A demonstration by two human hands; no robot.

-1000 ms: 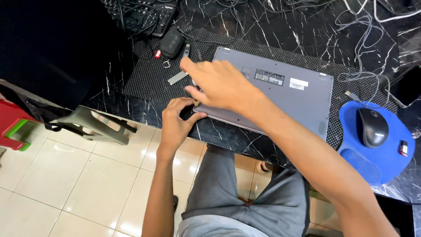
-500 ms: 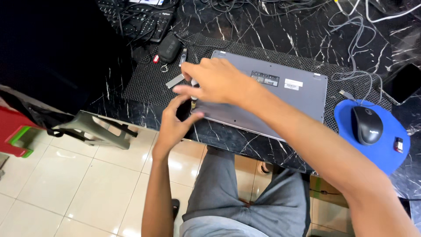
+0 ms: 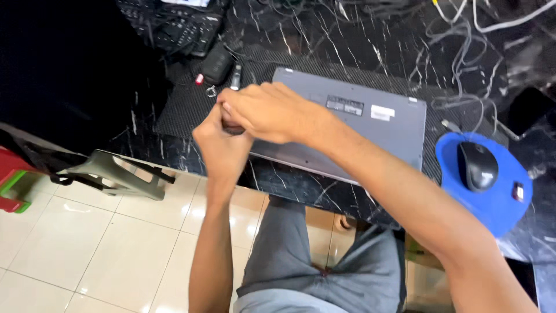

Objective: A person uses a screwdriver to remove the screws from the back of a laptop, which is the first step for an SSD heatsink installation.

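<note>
Both hands have come together at the near left corner of the grey laptop (image 3: 353, 136), which lies closed and bottom-up on a dark mesh mat (image 3: 185, 107) on the black marbled counter (image 3: 359, 46). A second ago the right hand (image 3: 272, 113) lay flatter on the laptop's base with the left hand (image 3: 223, 145) below it at the counter edge. Now the left hand has risen and sits bunched directly beneath the right, the two touching.

The right hand's fingers are curled down over the left hand. Whether they pinch something small between them cannot be told, since the meeting point is hidden. The left hand's fingers are clenched upward into the same spot, and what they hold, if anything, does not show.

The laptop itself has not shifted on the mat; its label stickers still face up near the far edge. The change reads as the hands turning from resting on the base to working closely at its corner.

Just beyond the hands, on the far left of the mat, lie a dark pouch (image 3: 217, 64) and a small stick-shaped tool (image 3: 236, 76). To the right, a black mouse (image 3: 478, 165) sits on a blue mouse pad (image 3: 492, 203), well apart from the hands. Loose cables (image 3: 463, 40) trail across the far side of the counter, and a black keyboard (image 3: 174, 23) lies at the far left.
</note>
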